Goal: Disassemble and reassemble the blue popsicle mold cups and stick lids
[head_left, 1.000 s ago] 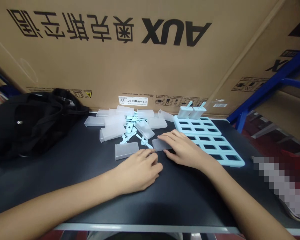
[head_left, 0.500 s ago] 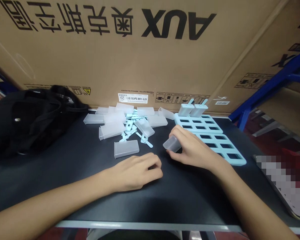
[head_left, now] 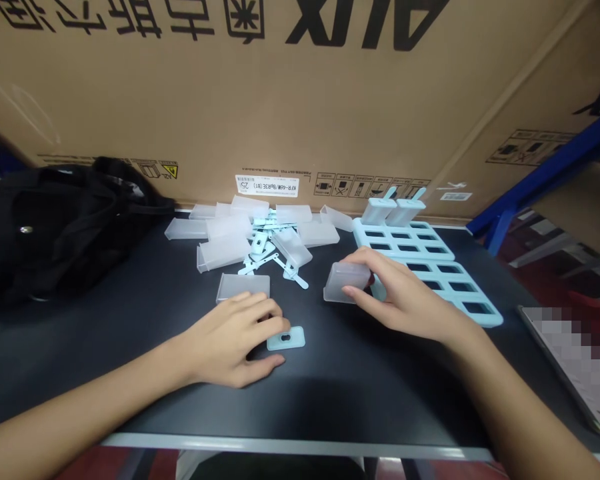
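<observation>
My right hand grips a translucent popsicle mold, thumb in front and fingers behind, just above the black table. Left of it, my left hand rests over the tabletop with thumb and fingers apart. A light-blue lid with a hole lies flat at its fingertips. Partly covered by that hand's knuckles is another translucent mold. Beyond it sits a pile of loose molds mixed with light-blue sticks and lids.
Two light-blue racks with rectangular slots lie at the right. Two molds with sticks stand upright in the far rack. A black bag is on the left, a phone on the right. A large cardboard box stands behind.
My left hand has shifted left and opened, exposing the light-blue lid on the table. My right hand has tilted its mold more upright. The camera view has shifted slightly.
</observation>
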{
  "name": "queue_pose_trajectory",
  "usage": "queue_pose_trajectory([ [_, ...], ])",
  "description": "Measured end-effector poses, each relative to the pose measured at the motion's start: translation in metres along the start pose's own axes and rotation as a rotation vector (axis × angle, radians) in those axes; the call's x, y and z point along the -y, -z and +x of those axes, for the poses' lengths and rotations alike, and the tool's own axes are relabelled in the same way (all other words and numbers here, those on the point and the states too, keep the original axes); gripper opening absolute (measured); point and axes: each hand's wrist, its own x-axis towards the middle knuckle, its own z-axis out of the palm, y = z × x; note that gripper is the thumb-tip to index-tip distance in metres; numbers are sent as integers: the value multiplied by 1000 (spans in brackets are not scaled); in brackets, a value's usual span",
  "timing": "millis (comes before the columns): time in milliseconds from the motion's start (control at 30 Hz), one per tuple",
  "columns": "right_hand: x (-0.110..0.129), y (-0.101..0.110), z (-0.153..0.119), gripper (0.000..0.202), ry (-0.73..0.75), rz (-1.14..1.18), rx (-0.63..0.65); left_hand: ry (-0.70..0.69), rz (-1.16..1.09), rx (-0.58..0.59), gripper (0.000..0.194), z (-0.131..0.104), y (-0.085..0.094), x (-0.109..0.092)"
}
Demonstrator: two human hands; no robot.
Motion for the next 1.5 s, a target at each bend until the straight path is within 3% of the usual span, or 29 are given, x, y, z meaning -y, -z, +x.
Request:
queue_pose_trajectory([
  [200,8,-5,1,39,72,92,-5,26,2,-48,21,11,-5,0],
  [433,17,-14,3,44,143,149,-5,100,16,-147,36,17,-6,0],
  [633,20,-23,3,41,154,159,57,113,-28,-152,27,14,-4,2],
  [1100,32,-32,9,29,236,112,59,129,-67,-169,28,15,-7,4],
  [1300,32,-33,8,52,285,13,51,131,-80,-169,29,14,-8,4],
  [1500,32,-33,11,59,366,-62,89,123,-75,-185,27,15,-8,4],
])
